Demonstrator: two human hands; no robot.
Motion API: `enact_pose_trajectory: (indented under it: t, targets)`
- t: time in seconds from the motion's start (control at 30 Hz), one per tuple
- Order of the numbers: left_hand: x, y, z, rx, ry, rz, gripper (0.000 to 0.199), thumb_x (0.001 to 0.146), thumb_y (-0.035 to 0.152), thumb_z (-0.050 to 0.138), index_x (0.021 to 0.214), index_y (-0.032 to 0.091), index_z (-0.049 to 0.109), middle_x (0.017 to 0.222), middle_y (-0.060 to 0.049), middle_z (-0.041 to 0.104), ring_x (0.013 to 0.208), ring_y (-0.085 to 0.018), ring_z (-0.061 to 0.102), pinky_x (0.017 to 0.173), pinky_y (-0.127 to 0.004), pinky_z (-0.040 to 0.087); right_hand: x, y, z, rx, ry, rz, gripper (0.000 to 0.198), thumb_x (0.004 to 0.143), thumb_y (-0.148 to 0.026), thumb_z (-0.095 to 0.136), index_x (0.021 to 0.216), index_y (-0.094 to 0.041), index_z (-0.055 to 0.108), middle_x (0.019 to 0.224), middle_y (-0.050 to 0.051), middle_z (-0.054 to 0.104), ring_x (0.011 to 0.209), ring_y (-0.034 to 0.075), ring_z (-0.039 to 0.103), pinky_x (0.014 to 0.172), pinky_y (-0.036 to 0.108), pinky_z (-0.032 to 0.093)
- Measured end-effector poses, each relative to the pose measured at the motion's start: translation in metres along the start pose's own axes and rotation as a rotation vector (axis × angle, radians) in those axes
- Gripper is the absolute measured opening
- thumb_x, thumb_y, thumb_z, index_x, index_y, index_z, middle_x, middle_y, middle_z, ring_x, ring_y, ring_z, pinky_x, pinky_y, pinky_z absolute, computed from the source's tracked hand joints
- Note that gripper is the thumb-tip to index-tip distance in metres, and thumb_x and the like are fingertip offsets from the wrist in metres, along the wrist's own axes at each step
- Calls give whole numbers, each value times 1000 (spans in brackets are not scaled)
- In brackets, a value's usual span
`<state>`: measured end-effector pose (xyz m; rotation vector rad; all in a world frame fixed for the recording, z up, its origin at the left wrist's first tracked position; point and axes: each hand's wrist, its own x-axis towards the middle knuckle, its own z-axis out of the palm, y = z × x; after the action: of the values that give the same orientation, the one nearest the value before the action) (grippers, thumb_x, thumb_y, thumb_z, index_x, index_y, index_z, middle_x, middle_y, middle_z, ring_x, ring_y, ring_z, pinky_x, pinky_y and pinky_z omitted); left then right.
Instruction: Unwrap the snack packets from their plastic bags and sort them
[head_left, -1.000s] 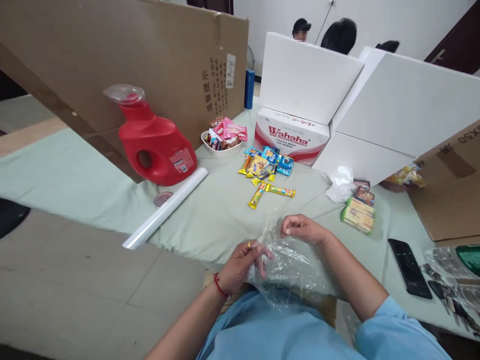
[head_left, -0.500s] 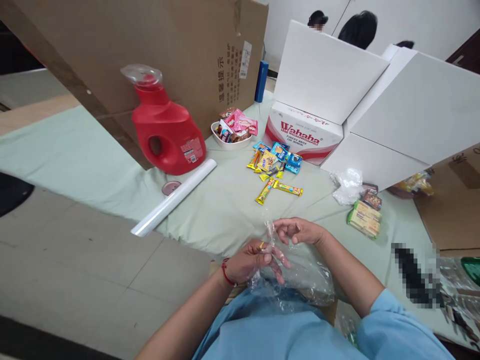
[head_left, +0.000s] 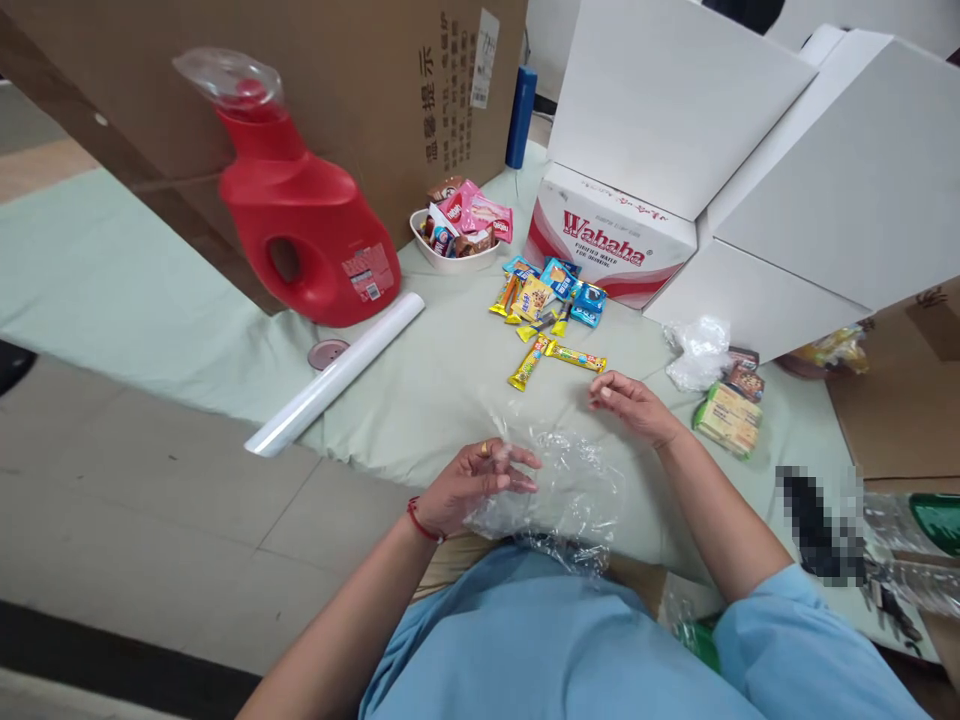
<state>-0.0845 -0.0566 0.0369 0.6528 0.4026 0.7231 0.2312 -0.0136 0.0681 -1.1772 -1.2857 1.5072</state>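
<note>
A crumpled clear plastic bag [head_left: 559, 490] lies at the near edge of the pale green cloth [head_left: 420, 400], partly over my lap. My left hand [head_left: 480, 485] pinches the bag's left side with its fingers. My right hand [head_left: 634, 405] is off the bag and hovers over the cloth with loosely spread fingers that hold nothing. It is just below and to the right of two yellow snack bars [head_left: 555, 357]. Behind them lies a pile of small blue and yellow snack packets [head_left: 547, 300].
A red detergent jug [head_left: 300, 240], a white roll [head_left: 334, 375] and a pink lid [head_left: 328, 353] are at the left. Farther back: a white snack bowl [head_left: 457, 258], a Wahaha box [head_left: 615, 245], white boxes, cardboard. At the right: crumpled plastic [head_left: 697, 350], a green packet [head_left: 727, 420].
My right hand has let go of the bag and moved up and right toward the yellow bars. The left hand keeps the bag, which now lies flatter. The view has tilted down.
</note>
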Motion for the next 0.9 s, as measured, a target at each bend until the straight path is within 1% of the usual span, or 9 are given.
enact_pose_trajectory:
  t: [0.1,0.17,0.3,0.47,0.6,0.67,0.77,0.83,0.9]
  targets:
    - [7,0,9,17,-150,-57,36,69,31,90,70,16,57,110,-14,75,87,-27,76,91,-45,55,11,0,9,-91,-176,-58,58,87,-55,74,137,-30,62,129,7,67,130,22,56,114,41,36]
    - [12,1,16,31,-243,-113,39,68,35,91,67,16,57,110,-15,76,88,-29,76,89,-47,56,19,2,21,-91,-390,-62,74,86,-63,72,148,-31,51,135,9,66,141,23,46,119,44,26]
    - [19,3,22,31,-293,-170,42,64,37,92,64,15,56,108,-18,76,84,-33,76,86,-49,56,27,10,40,12,-711,62,80,76,-69,76,138,-20,62,106,10,75,113,24,66,105,41,43]
    - [15,3,8,32,-67,-95,36,69,27,90,72,16,56,108,-12,75,84,-27,77,88,-43,57,17,20,29,91,-363,137,30,77,-42,86,88,-17,73,88,5,75,86,17,69,89,32,52]
    - [11,-1,1,29,47,-55,34,70,22,89,77,17,56,107,-8,74,84,-23,77,86,-36,56,11,21,15,131,-179,152,30,80,-44,84,93,-19,72,87,4,73,85,17,70,91,36,53]
    - [11,-2,4,11,9,-65,33,72,22,88,78,17,56,109,-9,74,86,-23,77,88,-36,56,12,21,15,122,-199,105,40,85,-50,79,113,-22,72,108,7,74,107,19,68,107,40,45]
    - [15,-2,14,-19,-129,-96,32,74,23,86,77,16,56,110,-12,75,86,-24,77,88,-39,57,18,24,24,111,-388,40,73,86,-62,72,147,-28,53,137,10,66,139,21,50,121,44,24]
    - [18,-2,19,-30,-207,-103,31,73,24,86,75,16,56,110,-13,76,86,-25,76,85,-39,58,22,27,33,133,-547,51,89,80,-70,73,153,-27,46,136,12,66,139,24,49,120,46,25]
    - [20,-1,20,-40,-241,-91,31,73,24,87,74,15,57,108,-13,77,87,-24,76,82,-38,59,25,28,40,156,-647,99,88,74,-67,80,145,-21,56,122,12,72,124,25,60,112,43,37]
